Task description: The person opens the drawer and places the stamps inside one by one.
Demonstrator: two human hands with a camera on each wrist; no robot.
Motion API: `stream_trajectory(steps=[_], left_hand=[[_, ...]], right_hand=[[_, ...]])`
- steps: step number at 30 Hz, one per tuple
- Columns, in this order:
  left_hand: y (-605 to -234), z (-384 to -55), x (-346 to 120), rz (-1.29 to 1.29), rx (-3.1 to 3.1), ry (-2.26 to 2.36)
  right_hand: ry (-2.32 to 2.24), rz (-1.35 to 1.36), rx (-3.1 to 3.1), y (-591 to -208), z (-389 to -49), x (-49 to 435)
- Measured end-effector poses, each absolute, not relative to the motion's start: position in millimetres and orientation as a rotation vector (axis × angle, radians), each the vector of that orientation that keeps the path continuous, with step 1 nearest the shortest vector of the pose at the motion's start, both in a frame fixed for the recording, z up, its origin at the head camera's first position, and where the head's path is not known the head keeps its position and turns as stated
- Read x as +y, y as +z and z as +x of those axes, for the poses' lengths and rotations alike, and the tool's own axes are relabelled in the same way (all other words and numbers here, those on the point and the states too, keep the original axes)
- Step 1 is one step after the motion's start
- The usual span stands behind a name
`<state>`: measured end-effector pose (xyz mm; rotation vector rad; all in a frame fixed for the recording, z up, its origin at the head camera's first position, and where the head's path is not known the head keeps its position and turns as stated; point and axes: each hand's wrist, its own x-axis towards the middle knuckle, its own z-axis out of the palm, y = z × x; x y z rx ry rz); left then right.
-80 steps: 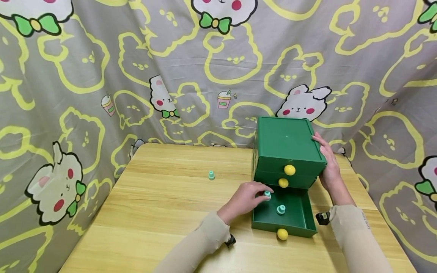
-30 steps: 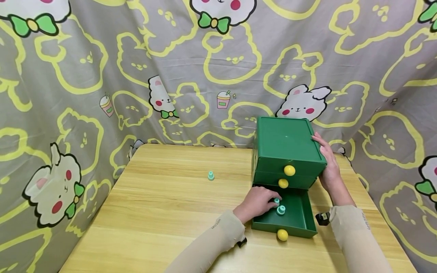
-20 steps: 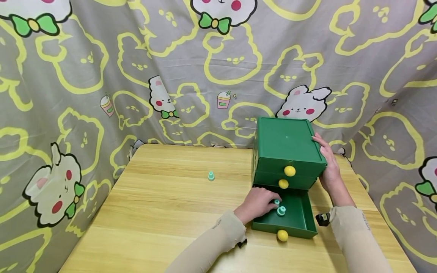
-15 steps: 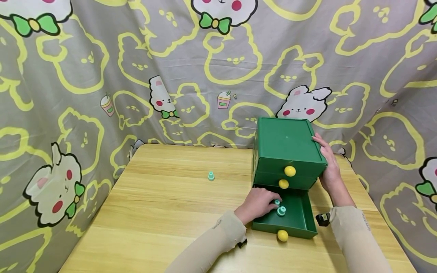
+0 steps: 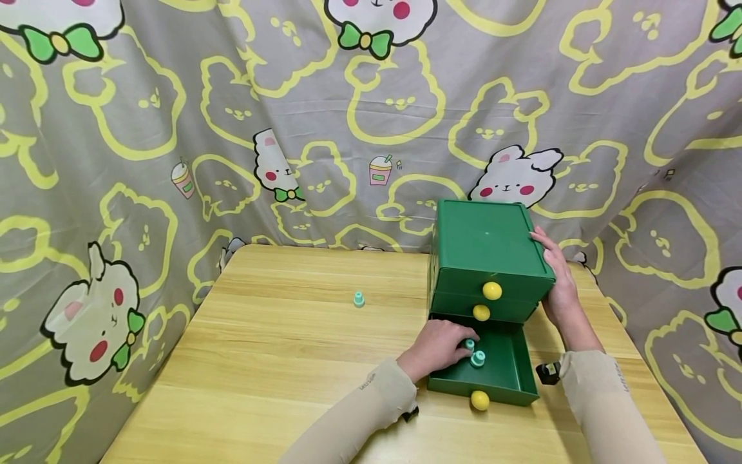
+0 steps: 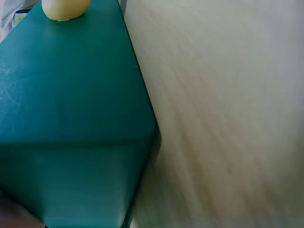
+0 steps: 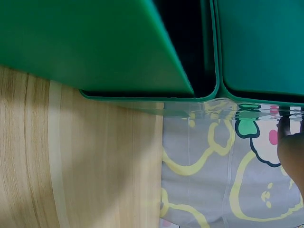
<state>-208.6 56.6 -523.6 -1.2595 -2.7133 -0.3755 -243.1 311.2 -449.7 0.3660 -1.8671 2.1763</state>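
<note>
In the head view my left hand [image 5: 437, 345] reaches over the left side of a pulled-out green drawer [image 5: 510, 361]. Thumb and fingers pinch a small teal stepped peg [image 5: 469, 345], partly hidden by them. Just in front of it a second teal peg [image 5: 478, 359] stands on the drawer floor. The drawer is the lowest of a green drawer cabinet [image 5: 487, 235]. My right hand [image 5: 561, 283] rests against the cabinet's right side with extended fingers. A third teal peg [image 5: 359, 299] stands upright on the table, left of the cabinet.
Two upper drawers with yellow knobs [image 5: 492, 290] are closed. A yellow knob [image 5: 479, 400] sticks out from the lowest drawer's front. The wooden table [image 5: 278, 348] ends at a patterned curtain [image 5: 324, 129] behind and at both sides.
Since the oldest frame, my left hand has carried its teal peg right and slightly down, close to the other peg in the drawer. Over the last second it stays nearly still; the right hand has not moved.
</note>
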Motion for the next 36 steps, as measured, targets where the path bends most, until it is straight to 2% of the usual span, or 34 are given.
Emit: stream_trajectory(steps=[12, 19, 27, 36], left_hand=[[-516, -206, 46, -1.313, -2.693, -0.598], [-503, -205, 15, -1.294, -2.342, -0.784], [-502, -223, -40, -1.068, -1.974, -0.959], [-507, -248, -96, -0.666, -2.214, -1.104]], right_hand=[[2.177, 0.353, -1.873, -449, -243, 312], [2.178, 0.363, -1.864, -449, -242, 311], [2.188, 0.356, -1.872, -451, -240, 312], [2.184, 0.369, -1.864, -449, -242, 311]])
